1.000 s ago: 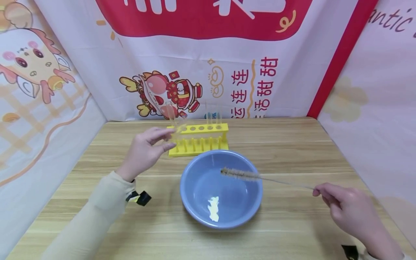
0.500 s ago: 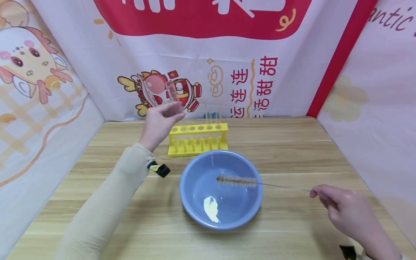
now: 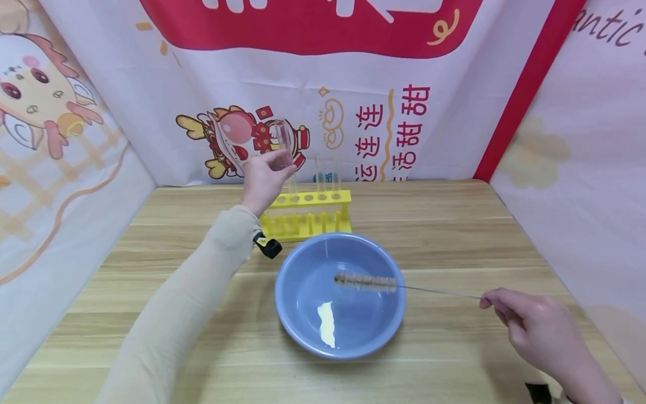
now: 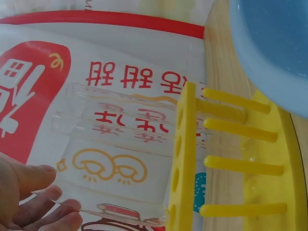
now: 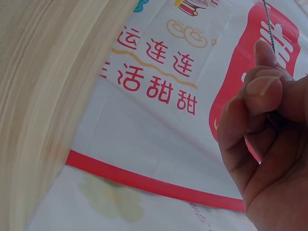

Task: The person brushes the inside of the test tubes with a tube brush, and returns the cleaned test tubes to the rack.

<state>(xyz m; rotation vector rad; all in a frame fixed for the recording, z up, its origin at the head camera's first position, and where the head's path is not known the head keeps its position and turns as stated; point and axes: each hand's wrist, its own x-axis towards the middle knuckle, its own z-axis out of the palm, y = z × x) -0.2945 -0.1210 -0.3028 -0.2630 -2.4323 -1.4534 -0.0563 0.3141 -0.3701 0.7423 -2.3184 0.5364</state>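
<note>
My left hand [image 3: 267, 182] pinches a clear glass test tube [image 3: 284, 137] upright over the yellow test tube rack [image 3: 346, 197]. In the left wrist view the lower end of that test tube [image 4: 120, 209] is at the rack's top bar [image 4: 190, 120]; whether it has entered a hole I cannot tell. Two more test tubes [image 3: 321, 175] stand in the rack's right-hand holes. My right hand [image 3: 545, 328] pinches the thin wire handle of a test tube brush [image 3: 368, 282]. Its bristles are over the blue basin [image 3: 299, 303].
The basin stands just in front of the rack on the wooden table [image 3: 454, 224]. A printed cloth [image 3: 444, 146] hangs behind the table, with cloth sides at left and right. Liquid seems to lie in the basin, reflecting light.
My left hand has lifted the test tube from the rack's left end and moved it rightward and up. The brush has dipped slightly and shifted left; my right hand is nearly still.
</note>
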